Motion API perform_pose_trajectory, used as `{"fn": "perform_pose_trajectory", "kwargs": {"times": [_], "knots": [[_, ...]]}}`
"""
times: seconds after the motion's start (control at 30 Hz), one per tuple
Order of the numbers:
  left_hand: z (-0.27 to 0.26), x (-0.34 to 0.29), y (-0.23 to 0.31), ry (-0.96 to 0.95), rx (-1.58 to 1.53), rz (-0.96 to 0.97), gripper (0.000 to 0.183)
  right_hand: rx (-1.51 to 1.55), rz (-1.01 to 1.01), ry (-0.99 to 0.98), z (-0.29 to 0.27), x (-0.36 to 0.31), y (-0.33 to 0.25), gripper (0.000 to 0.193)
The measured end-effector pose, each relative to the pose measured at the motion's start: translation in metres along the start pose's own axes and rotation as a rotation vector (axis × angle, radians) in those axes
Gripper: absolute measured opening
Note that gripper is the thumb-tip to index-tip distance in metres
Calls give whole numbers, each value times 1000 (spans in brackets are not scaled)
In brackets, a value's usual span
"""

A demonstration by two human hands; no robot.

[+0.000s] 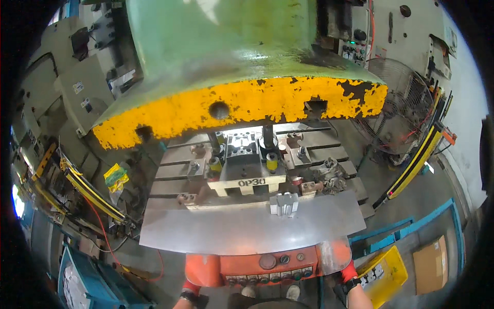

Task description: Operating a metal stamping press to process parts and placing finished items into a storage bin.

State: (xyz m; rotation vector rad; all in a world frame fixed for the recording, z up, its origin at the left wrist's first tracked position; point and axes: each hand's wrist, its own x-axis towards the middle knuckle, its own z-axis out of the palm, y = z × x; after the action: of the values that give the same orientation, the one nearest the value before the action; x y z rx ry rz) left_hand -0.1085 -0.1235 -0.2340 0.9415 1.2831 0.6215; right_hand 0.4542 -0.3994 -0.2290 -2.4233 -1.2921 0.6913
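Note:
My left hand [191, 287], in a red glove, is at the left end of an orange control panel [206, 270]. At the panel's right end is my right hand [349, 271], gloved in red too. The end covers hide the fingers of both hands, so whether they are open or closed does not show. Beyond the panel lies a flat sheet-metal shelf [221, 226], with several small bent metal parts [284, 204] standing close together on it. Behind the shelf, a die set [247, 183] sits on the press bed, under the raised green and yellow press ram [239, 100].
Yellow-and-black guard posts [92, 193] flank the press. A crumpled grey rag [332, 177] lies on the bed's right side. At lower right are a yellow bin [393, 270] holding metal parts, a cardboard box [430, 265] and a blue rail [427, 224]. A caged fan [393, 105] stands behind.

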Motion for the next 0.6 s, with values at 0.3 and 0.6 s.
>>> {"fn": "perform_pose_trajectory", "kwargs": {"times": [0.3,0.6], "knots": [[-1,-11,3,-22,111,-35,52,155,-9,47,-8,-2,-16,47],[-12,-23,3,-48,220,-71,52,969,-87,96,2,-31,-15,51]]}}
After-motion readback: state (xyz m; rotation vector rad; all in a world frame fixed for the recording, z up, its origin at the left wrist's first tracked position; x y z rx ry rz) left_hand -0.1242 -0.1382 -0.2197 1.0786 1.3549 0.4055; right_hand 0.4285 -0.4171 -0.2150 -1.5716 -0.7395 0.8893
